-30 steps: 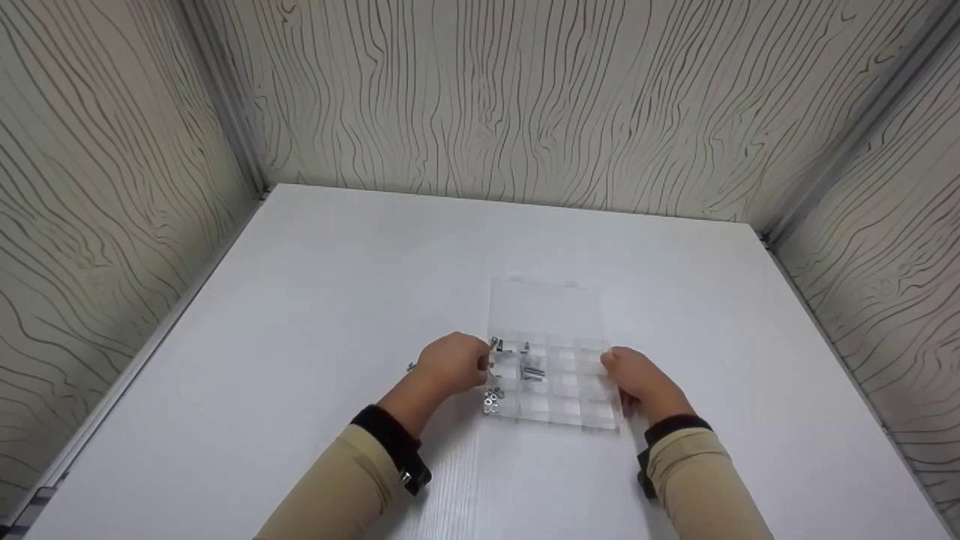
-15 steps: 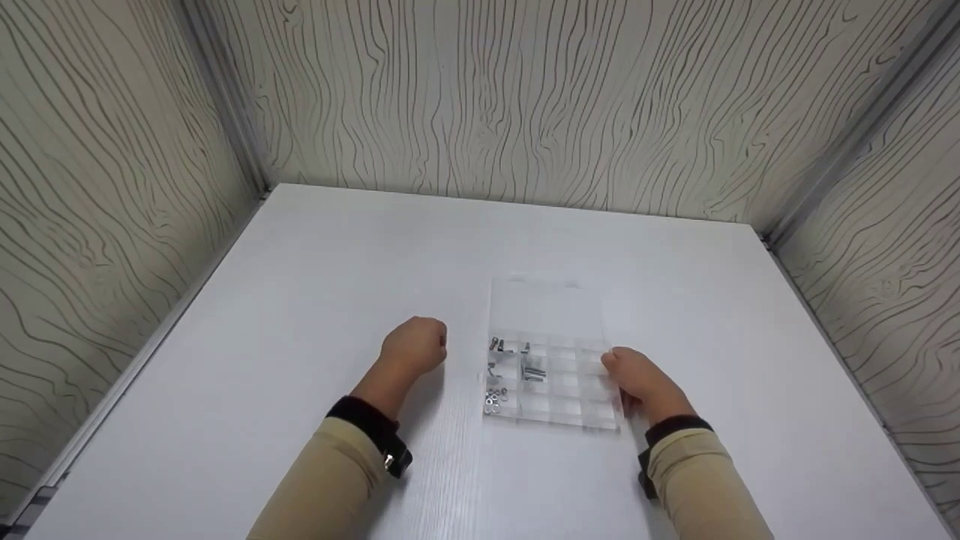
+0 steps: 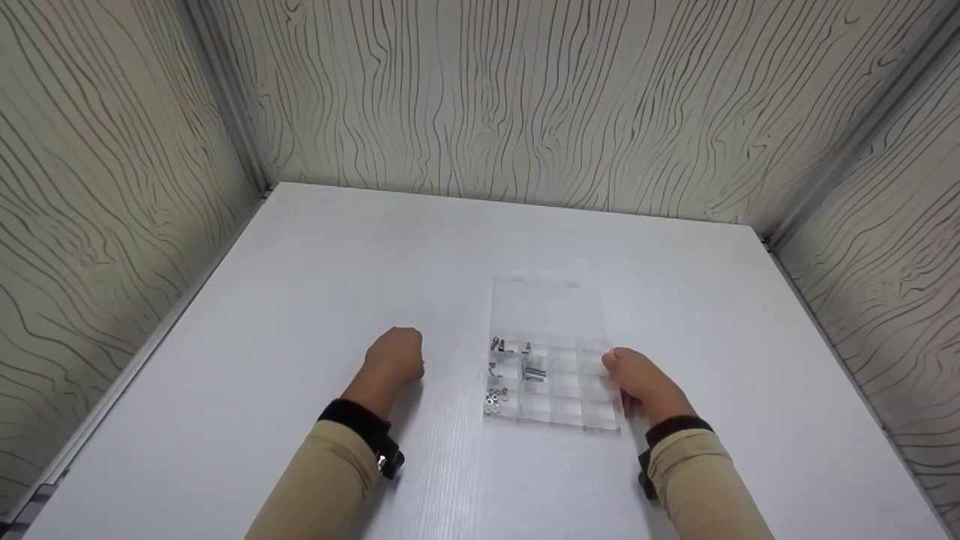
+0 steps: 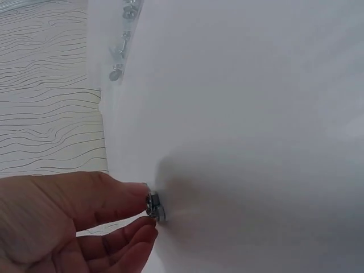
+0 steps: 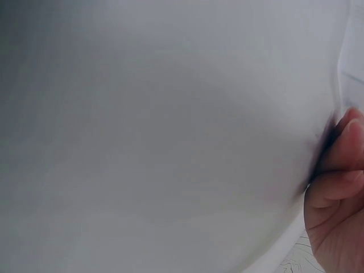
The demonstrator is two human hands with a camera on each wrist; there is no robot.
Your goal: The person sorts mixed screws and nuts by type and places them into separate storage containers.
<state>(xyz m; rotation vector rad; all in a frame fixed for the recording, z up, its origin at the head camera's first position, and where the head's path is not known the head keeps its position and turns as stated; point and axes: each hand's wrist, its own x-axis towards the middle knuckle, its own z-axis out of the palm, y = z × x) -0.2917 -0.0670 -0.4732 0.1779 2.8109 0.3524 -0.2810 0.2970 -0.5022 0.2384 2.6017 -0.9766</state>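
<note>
My left hand (image 3: 394,355) is low over the table, left of the box. In the left wrist view its thumb and fingertips pinch a little cluster of shiny metal fasteners (image 4: 153,206) at the table surface; their exact kind is too small to tell. The clear plastic compartment box (image 3: 564,405) lies with its lid (image 3: 547,306) folded back, away from me. Its left column holds screws (image 3: 495,344), small metal pieces (image 3: 492,370) and nuts (image 3: 491,405). More screws (image 3: 535,373) lie one column over. At the box's right edge, my right hand (image 3: 645,381) grips the side.
The white table (image 3: 360,247) spreads around the box on all sides. Wood-grain patterned panels (image 3: 480,97) stand behind it and at both sides, with grey metal posts (image 3: 225,97) in the corners.
My left hand has moved from the box's left compartments leftward and down to the loose fasteners on the table. Small pieces now show in the middle-left compartment. The right hand stays put.
</note>
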